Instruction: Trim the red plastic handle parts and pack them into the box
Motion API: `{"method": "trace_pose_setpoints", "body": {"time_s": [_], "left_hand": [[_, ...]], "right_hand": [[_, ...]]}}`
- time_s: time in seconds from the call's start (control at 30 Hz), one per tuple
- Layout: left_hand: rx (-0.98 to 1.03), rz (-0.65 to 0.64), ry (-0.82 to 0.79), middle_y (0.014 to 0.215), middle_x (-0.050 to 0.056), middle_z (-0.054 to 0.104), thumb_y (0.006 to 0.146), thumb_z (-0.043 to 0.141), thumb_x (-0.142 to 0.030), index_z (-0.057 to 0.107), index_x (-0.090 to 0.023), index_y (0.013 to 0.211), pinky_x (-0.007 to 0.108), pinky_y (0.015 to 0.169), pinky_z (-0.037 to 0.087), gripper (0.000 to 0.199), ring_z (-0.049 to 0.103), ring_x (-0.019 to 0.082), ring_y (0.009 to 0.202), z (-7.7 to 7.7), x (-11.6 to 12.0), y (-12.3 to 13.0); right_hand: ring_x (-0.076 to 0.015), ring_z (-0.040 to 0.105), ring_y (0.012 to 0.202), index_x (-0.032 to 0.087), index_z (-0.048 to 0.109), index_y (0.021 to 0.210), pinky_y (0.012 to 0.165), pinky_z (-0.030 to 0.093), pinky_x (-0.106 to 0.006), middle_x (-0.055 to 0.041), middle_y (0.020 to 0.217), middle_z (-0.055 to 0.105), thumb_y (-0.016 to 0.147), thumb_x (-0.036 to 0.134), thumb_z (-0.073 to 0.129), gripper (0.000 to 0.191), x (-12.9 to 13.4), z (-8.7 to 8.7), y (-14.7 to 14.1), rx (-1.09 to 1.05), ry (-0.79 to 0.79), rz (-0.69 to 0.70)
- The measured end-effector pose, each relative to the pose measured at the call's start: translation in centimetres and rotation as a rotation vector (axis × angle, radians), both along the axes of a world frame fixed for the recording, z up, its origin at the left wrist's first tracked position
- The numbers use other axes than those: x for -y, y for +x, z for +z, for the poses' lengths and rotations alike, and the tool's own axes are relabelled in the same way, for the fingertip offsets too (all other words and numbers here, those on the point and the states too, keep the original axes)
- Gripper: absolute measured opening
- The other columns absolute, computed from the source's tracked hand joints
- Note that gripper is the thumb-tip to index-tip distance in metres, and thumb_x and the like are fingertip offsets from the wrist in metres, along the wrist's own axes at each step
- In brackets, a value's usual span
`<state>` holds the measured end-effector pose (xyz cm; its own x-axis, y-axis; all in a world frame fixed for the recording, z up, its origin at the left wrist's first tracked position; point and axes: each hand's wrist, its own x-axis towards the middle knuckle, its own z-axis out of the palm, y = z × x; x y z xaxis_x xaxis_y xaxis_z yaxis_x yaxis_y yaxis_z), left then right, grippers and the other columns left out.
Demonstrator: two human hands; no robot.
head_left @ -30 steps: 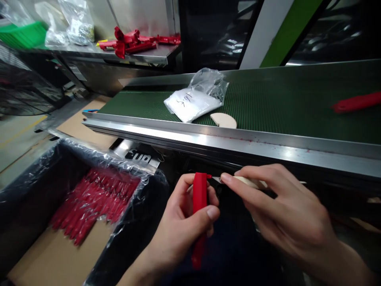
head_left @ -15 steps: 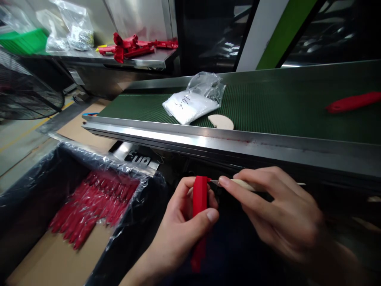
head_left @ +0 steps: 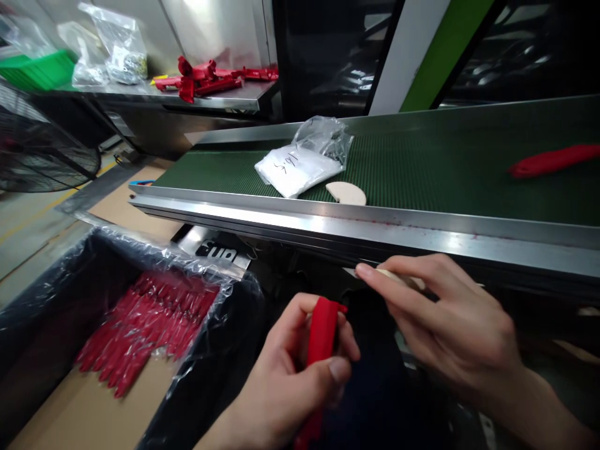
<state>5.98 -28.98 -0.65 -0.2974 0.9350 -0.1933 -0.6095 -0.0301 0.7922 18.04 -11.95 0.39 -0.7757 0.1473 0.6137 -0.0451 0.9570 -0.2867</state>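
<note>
A long red plastic part [head_left: 322,334] is gripped in my left hand [head_left: 285,375], with the thumb across its front and the fingers behind. A small red bit sticks out at its upper right end. My right hand [head_left: 440,312] is closed around a knife [head_left: 398,275] with a pale handle; the index finger lies along it, and the short blade points left. The blade is apart from the red part, above and right of it. The red part's lower end fades into shadow near my wrist.
Ahead runs a green conveyor belt [head_left: 403,169] with a metal edge, carrying a white labelled bag [head_left: 300,169], a pale disc piece [head_left: 347,193] and another red part [head_left: 555,160]. Lower left, a plastic-lined box [head_left: 225,294] holds several wrapped red parts [head_left: 150,325]. More red pieces [head_left: 201,78] lie on a metal table.
The knife has moved away from the red part's upper end, up and to the right. My left hand has lowered slightly and tilted the red part.
</note>
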Motion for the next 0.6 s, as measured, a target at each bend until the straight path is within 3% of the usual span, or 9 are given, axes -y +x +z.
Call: {"method": "trace_pose_setpoints", "body": {"time_s": [0.17,0.4,0.6], "left_hand": [[0.122,0.066,0.019,0.093,0.0,0.057,0.086,0.063,-0.022,0.053,-0.025,0.105,0.015,0.048,0.043,0.022,0.052,0.005,0.059,-0.1,-0.4,-0.1],[0.371,0.012,0.096,0.091,0.003,0.058,0.086,0.055,-0.022,0.051,-0.023,0.106,0.01,0.041,0.04,0.02,0.051,0.005,0.056,-0.2,-0.3,0.2],[0.467,-0.027,0.162,0.092,0.004,0.059,0.087,0.053,-0.023,0.048,-0.022,0.111,0.008,0.043,0.042,0.024,0.052,0.005,0.058,-0.1,-0.2,0.5]], "right_hand": [[-0.0165,0.056,0.094,0.017,0.061,0.128,0.078,0.046,-0.03,-0.0095,0.107,0.06,0.084,-0.003,0.057,0.048,0.4,0.3,0.5,0.03,-0.065,0.058],[-0.017,0.056,0.094,0.015,0.059,0.128,0.077,0.047,-0.031,-0.0111,0.107,0.058,0.086,-0.003,0.054,0.046,1.4,0.1,0.3,0.034,-0.105,0.106],[-0.0176,0.054,0.094,0.012,0.058,0.128,0.075,0.047,-0.032,-0.0128,0.107,0.058,0.086,-0.003,0.053,0.045,1.6,-0.2,0.0,0.025,-0.117,0.135]]}}
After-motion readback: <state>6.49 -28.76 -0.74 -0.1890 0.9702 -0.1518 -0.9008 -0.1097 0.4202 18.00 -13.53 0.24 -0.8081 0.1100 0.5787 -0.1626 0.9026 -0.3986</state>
